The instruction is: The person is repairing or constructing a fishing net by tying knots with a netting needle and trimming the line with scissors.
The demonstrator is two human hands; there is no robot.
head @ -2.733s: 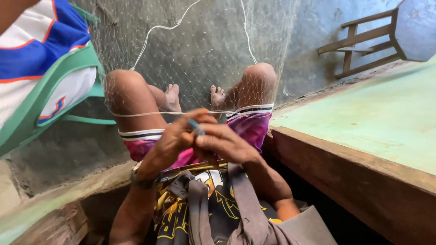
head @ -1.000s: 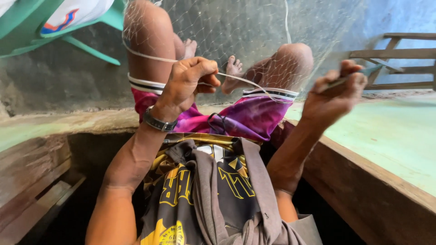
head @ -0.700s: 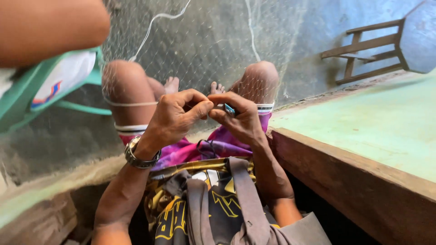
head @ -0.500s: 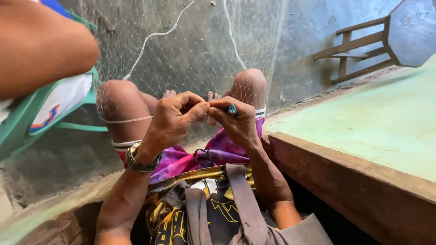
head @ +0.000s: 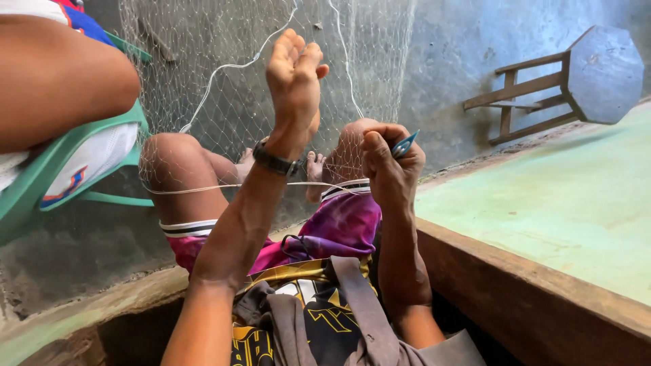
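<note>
A fine fishing net (head: 224,88) hangs across the grey wall and drapes down over the person's raised knees, which keep it spread and taut; a thicker white cord (head: 224,188) runs across both knees like a working edge. The right hand (head: 392,163) is closed in a pinching grip on a small blue netting needle (head: 405,144), held just above the right knee where the cord passes. The left hand (head: 293,74) is lifted high in front of the mesh, fingers open and nearly straight, holding nothing that can be made out; any thread there is too thin to tell. A wristwatch (head: 274,163) sits below it. A green plastic chair (head: 81,169) stands left, a toppled wooden stool (head: 569,81) right, beyond the green floor (head: 542,203)
</note>
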